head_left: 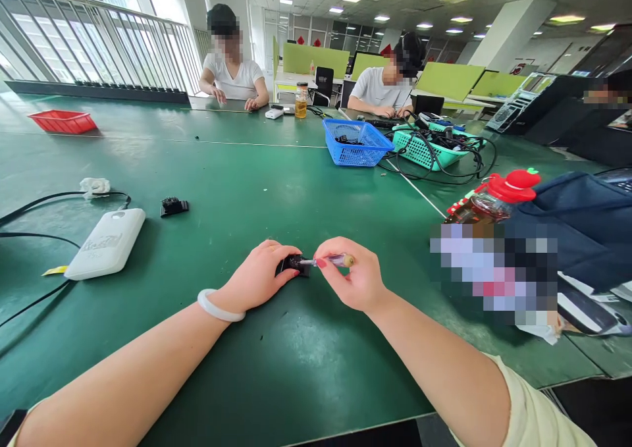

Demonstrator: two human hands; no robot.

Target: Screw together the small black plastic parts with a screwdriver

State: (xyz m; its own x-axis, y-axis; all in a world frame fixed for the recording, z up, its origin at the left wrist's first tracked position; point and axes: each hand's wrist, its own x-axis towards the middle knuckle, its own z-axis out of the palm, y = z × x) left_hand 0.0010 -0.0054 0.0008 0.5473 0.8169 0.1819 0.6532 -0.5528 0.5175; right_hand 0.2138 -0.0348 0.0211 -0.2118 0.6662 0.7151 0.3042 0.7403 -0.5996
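Note:
My left hand (pixel 261 269) is closed around a small black part (pixel 302 269), pressing it against the green table. In my right hand (pixel 353 272) is a screwdriver (pixel 336 261) with a clear handle, pinched between thumb and fingers. Its metal shaft points left, and the tip meets the black part between my hands; the exact contact spot is too small to tell. A similar small black part (pixel 172 206) lies apart on the table, up and to the left of my left hand.
A white power bank (pixel 106 244) with black cables lies left. Ahead stand a blue basket (pixel 358 157), a cable-filled green basket (pixel 424 151) and a red tray (pixel 62 123). A red-lidded bottle (pixel 494 197) and dark cloth (pixel 573 230) sit right. Two people sit across the table.

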